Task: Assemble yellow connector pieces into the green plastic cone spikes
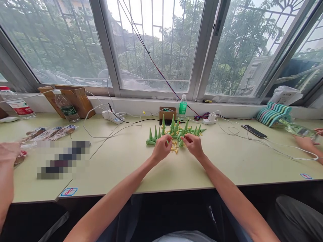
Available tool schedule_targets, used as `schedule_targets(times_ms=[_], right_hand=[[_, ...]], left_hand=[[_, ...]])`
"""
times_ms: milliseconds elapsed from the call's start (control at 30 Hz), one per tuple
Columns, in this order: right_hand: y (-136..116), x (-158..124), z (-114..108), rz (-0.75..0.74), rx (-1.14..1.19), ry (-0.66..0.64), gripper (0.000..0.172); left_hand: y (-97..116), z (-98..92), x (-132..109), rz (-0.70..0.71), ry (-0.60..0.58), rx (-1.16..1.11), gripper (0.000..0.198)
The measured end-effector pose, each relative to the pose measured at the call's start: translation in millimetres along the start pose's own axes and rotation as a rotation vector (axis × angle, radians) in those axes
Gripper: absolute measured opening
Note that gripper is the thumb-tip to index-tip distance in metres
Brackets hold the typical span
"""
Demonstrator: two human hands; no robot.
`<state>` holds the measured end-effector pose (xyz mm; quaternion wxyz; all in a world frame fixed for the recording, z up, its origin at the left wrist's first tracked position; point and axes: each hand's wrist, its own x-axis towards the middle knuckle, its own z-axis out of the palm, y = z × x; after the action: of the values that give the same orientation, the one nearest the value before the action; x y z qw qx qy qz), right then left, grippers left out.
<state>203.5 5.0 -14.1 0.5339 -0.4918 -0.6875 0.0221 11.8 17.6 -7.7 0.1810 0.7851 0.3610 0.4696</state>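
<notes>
1. The left hand (161, 148) is curled closed on the surface (126, 164); what is held inside cannot be seen.
2. Small yellow pieces (174, 149) are seen between the hands, with green cones (174, 129) piled just behind.
3. The right hand (193, 145) is pinched closed beside a cone; a grip cannot be told.

Impossible to tell any pinched piece between the curled fingers of the left hand (161, 148) and the right hand (193, 145), nor the grip itself. Too small to make out in shape: the yellow pieces (174, 148) just beside them. Blurred into blocks at near left: a patch (63, 159) on the table (131, 169). Cut off by the left edge: a co-worker's hand (8, 151) and a bottle (17, 105); by the right edge, a second co-worker's hand (306, 143).
</notes>
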Motion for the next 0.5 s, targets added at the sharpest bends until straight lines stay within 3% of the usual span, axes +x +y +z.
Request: schedule_targets(times_ms=[500], right_hand=[[14.8,-0.8,8.5,0.014,-0.028,-0.017,0.035]], left_hand=[[2.3,-0.7,0.0,0.043,-0.018,0.043,0.004]])
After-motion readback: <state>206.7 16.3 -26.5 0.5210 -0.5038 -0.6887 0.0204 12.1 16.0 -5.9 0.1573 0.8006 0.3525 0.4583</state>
